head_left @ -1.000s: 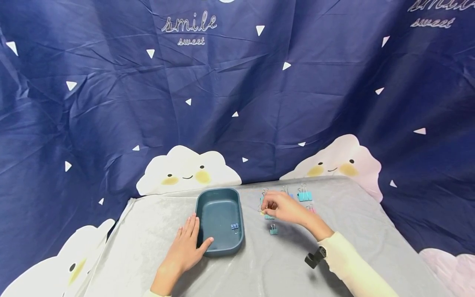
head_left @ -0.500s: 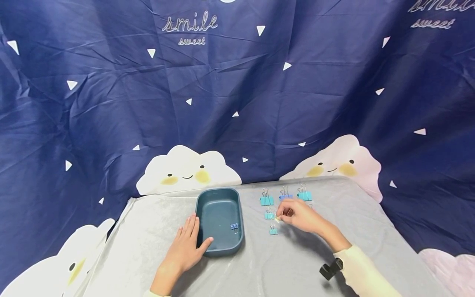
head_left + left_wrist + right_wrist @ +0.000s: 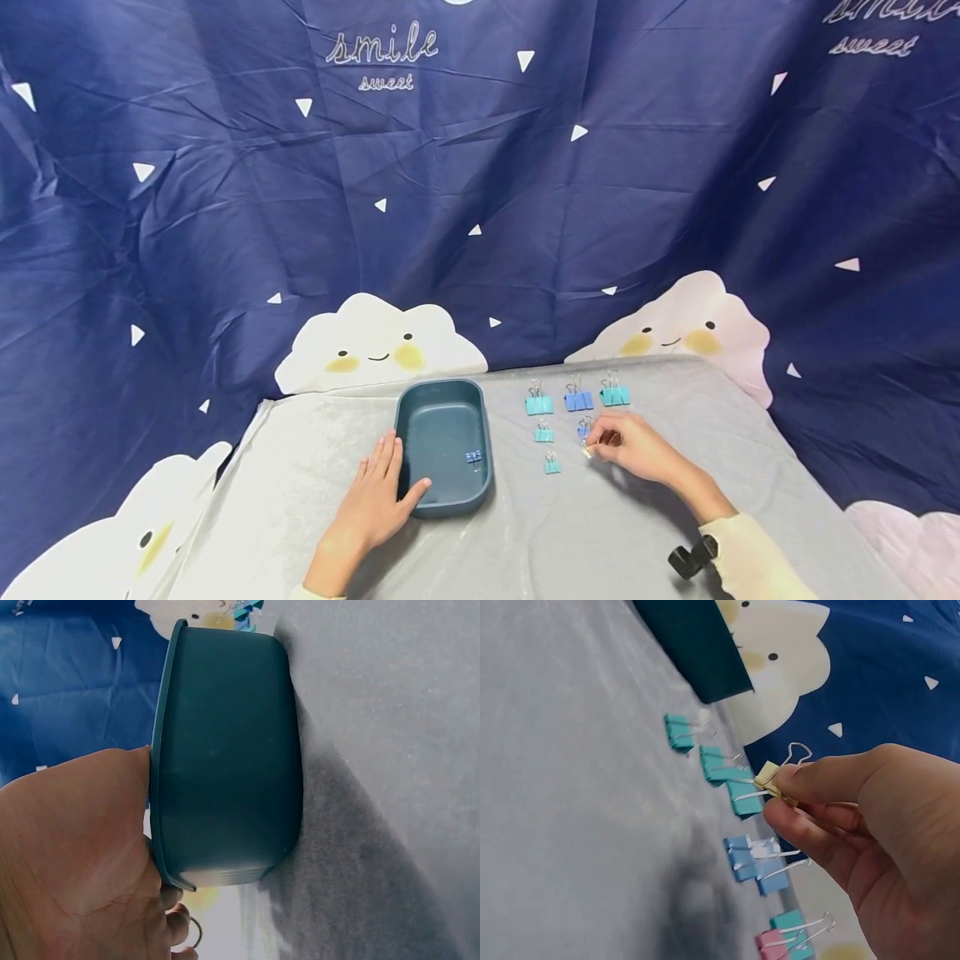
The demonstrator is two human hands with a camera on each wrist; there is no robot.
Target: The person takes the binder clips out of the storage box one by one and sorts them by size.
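Note:
My right hand (image 3: pixel 637 450) pinches a small yellow binder clip (image 3: pixel 766 774) between thumb and fingertips, over the grey cloth. Just beyond the fingertips in the head view is a small blue binder clip (image 3: pixel 584 431). To the left lie two small teal binder clips, one (image 3: pixel 544 435) behind the other (image 3: pixel 552 467). A pink binder clip (image 3: pixel 771 946) shows in the right wrist view; my right hand hides it in the head view. My left hand (image 3: pixel 371 504) rests on the dark teal bin (image 3: pixel 480 497), fingers straight along its left rim and thumb over the front rim.
Inside the bin lies a small blue binder clip (image 3: pixel 473 457). A back row holds a large teal clip (image 3: pixel 538 406), a large blue clip (image 3: pixel 578 402) and another teal clip (image 3: pixel 615 397). Behind the cloth-covered table (image 3: pixel 570 533) hangs a navy curtain (image 3: pixel 450 167).
My right hand has moved right with the yellow binder clip, from beside the left teal clips to near the small blue one. My left hand and the bin have stayed put.

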